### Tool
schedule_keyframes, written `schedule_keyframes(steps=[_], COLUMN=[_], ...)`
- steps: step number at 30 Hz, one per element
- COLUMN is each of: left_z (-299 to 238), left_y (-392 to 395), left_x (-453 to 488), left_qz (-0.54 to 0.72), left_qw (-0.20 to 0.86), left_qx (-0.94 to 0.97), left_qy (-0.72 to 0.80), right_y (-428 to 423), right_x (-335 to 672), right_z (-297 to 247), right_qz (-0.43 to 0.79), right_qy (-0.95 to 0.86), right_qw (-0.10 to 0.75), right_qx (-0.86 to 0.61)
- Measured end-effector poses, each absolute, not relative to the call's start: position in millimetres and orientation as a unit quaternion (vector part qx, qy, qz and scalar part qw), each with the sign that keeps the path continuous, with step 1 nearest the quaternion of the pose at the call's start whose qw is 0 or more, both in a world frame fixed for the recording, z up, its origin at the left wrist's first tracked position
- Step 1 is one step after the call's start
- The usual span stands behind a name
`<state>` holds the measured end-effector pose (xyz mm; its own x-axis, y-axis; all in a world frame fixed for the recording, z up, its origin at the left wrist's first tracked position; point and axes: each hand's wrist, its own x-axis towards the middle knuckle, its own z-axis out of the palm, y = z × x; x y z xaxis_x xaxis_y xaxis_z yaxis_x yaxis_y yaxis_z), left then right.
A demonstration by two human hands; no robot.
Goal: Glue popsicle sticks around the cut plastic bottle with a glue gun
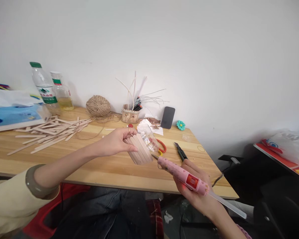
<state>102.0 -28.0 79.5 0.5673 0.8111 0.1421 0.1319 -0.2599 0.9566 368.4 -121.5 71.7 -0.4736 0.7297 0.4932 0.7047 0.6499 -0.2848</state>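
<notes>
My left hand (124, 141) is closed around a clear plastic cup (151, 139), tilted above the front part of the table. Several flat wooden craft sticks (141, 149) lie side by side along the cup's near side, under my thumb. In my right hand (194, 189) is a pink hot glue gun (175, 169), its nozzle pointing left at the edge of the stick row. Whether the tip touches it I cannot tell. A translucent glue stick (229, 204) juts from the gun's rear. Behind the cup, scissors with a red and yellow handle (162, 146) are partly hidden.
Loose craft sticks (52, 132) are heaped at left beside a tissue pack (17, 111) and two bottles (43, 83). Along the back are a twine ball (98, 105), a small basket (130, 115), a phone (167, 117) and a turquoise flower (180, 125). A black utility knife (180, 152) lies near my right hand.
</notes>
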Motion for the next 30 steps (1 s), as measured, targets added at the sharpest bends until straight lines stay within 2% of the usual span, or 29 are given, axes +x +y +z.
schedule_keyframes(steps=[12,30], left_z=[77,84], left_y=[-24,-32], left_x=[96,108], left_qz=[0.341,0.272], left_qw=[0.519,0.461], left_qx=[0.718,0.785], left_qy=[0.315,0.312], right_y=[-121,-116], right_x=[377,369], right_z=[62,65], right_qz=[-0.018,-0.07], right_qy=[-0.872,-0.877], right_qw=[0.296,0.299], right_qx=[-0.389,-0.369])
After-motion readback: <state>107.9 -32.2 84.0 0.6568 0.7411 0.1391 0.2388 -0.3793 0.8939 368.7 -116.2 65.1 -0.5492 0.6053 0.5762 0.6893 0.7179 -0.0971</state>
